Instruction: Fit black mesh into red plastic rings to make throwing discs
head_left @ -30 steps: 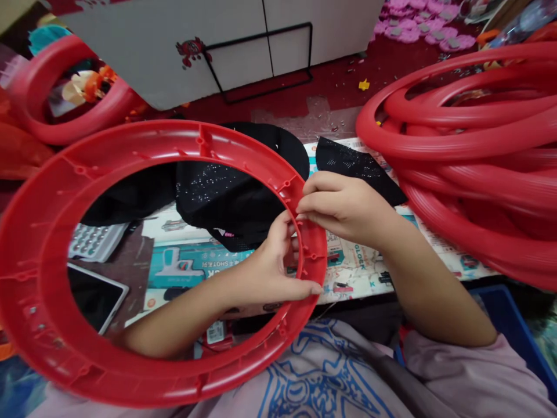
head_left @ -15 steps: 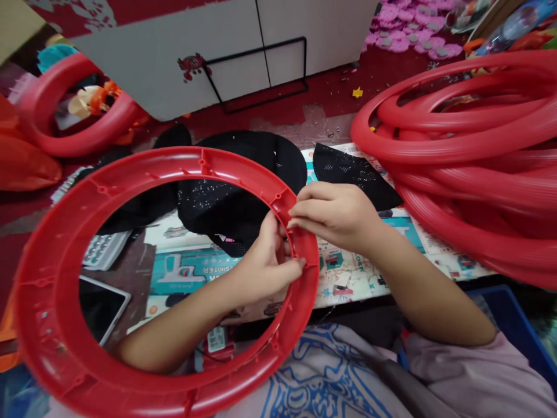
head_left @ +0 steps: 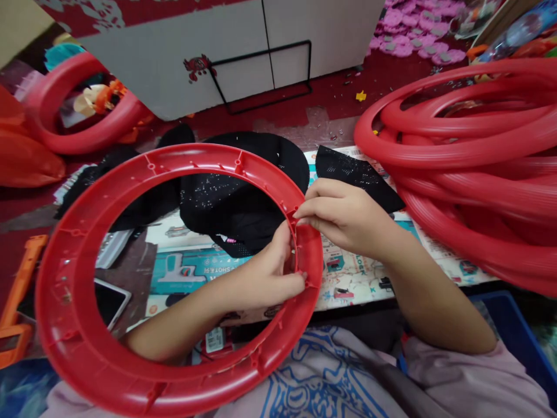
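Observation:
A large red plastic ring (head_left: 69, 290) is tilted up in front of me, its hollow ribbed side with small posts facing me. My left hand (head_left: 276, 267) reaches through the middle and grips the ring's right side, thumb on the inner face, other fingers partly hidden behind the inner edge. My right hand (head_left: 333, 212) is closed in a pinch at the ring's upper right, fingertips at a small post. Whatever may be between those fingertips is too small to make out. Behind the ring lies a black cap (head_left: 256, 157) with tiny holes.
Several red rings (head_left: 456, 145) are stacked at the right. A black fabric piece (head_left: 352, 171) lies on printed cardboard (head_left: 183, 273). A calculator (head_left: 114, 247) and a phone-like device (head_left: 114, 302) show through the ring. A grey box (head_left: 174, 64) stands behind; another red ring (head_left: 47, 130) is far left.
The ring has turned clockwise, its ribs and posts shifting along the top toward the right, and its left edge has moved rightward. Both hands stay at its right side.

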`<state>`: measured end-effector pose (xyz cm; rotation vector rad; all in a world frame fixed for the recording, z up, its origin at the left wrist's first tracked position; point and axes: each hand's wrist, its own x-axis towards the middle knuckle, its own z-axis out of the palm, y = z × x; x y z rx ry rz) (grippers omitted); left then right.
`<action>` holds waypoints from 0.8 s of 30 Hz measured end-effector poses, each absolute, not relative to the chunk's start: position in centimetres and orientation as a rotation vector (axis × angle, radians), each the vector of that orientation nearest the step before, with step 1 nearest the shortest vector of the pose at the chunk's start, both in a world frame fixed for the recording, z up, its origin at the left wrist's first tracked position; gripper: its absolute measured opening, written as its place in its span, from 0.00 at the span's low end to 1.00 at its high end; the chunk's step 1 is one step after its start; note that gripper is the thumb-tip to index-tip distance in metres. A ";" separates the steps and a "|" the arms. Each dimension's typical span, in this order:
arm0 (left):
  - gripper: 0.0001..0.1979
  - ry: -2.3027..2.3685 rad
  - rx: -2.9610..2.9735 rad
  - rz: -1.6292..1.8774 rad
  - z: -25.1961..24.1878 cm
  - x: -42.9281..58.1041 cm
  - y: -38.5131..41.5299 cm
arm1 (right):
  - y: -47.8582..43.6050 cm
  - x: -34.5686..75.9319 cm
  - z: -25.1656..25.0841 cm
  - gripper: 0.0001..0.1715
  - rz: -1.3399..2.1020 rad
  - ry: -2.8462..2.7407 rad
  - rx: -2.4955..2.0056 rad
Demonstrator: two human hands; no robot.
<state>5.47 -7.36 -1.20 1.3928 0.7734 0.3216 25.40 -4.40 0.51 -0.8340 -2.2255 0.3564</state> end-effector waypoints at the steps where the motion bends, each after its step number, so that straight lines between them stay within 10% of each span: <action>1: 0.39 0.767 1.428 0.300 -1.3 5.3 -7.4 | -4.4 25.4 0.6 0.10 0.386 -2.231 -0.828; 24: 0.37 0.615 1.227 0.273 -0.2 5.5 -7.8 | -3.8 25.9 0.1 0.08 0.661 -2.081 -0.771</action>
